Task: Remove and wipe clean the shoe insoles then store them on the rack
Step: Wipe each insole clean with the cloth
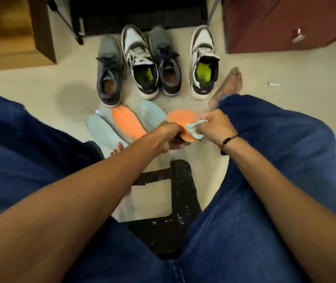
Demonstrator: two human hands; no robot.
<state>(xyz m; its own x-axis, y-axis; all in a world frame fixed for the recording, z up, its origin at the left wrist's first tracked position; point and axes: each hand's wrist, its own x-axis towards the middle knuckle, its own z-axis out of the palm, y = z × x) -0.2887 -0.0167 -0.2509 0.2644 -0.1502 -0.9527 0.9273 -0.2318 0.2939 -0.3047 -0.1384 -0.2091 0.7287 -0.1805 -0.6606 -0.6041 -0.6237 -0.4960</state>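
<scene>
An orange insole point(180, 119) is held up over the floor point(40, 94) at the centre of the view. Its near end is pinched by the left hand point(168, 135), fingers curled round the edge. A pale cloth point(193, 129) is gripped in the right hand point(216, 125) and pressed on the insole's near half. The far half, toward 12 o'clock, is judged not yet wiped.

Risks, judged from this moment:
- The insole is supported at one end only; it could be bent or pulled from the pinch by a hard stroke of the cloth.
- A second orange insole point(128, 123) and two pale blue insoles point(103, 129) point(152, 113) lie on the floor at 10 to 11 o'clock of the hands. They could be trodden on by the bare toes point(118, 148) nearby, and wiped ones could be confused with unwiped ones.

Containers:
- Two grey shoes point(110, 74) point(167, 64) at 12 o'clock: interiors appear brownish, insoles judged already removed.
- Two white-and-black sneakers point(140, 64) point(204, 64): a yellow-green lining is seen inside each; whether it is a removable insole cannot be told.

The rack cannot be identified with certainty.
</scene>
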